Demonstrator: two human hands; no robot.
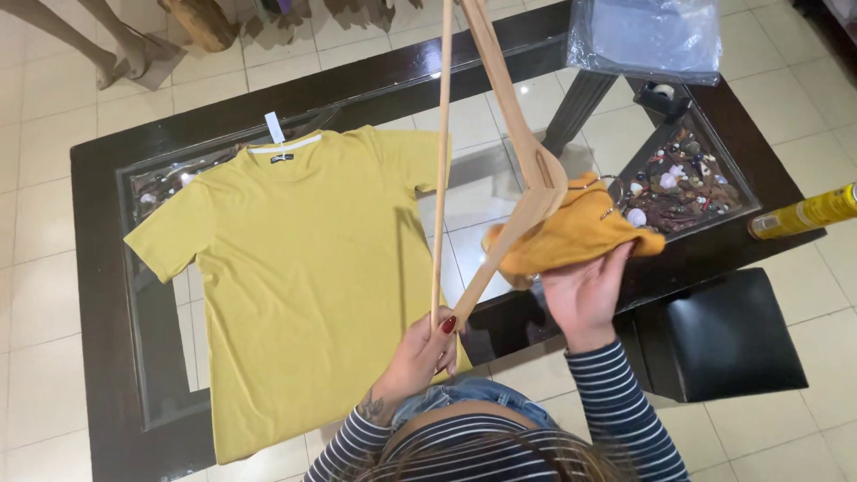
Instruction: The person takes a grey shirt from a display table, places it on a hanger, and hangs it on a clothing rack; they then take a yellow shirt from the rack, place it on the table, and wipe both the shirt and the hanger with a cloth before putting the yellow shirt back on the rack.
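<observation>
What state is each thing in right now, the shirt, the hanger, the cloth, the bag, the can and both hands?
Yellow T-shirt: spread flat on the glass-topped table.
Wooden hanger: held up above the table.
Orange cloth: bunched against the hanger.
Clear plastic bag: lying crumpled on the table's far end.
Yellow spray can: lying on its side.
Left hand: gripping the hanger's end.
Right hand: gripping the cloth.

Head camera looks steeply down, close, over the glass-topped table (500,62).

Pale tiled floor (54,268) — dark glass-topped table (98,268), black stool (728,330).
</observation>
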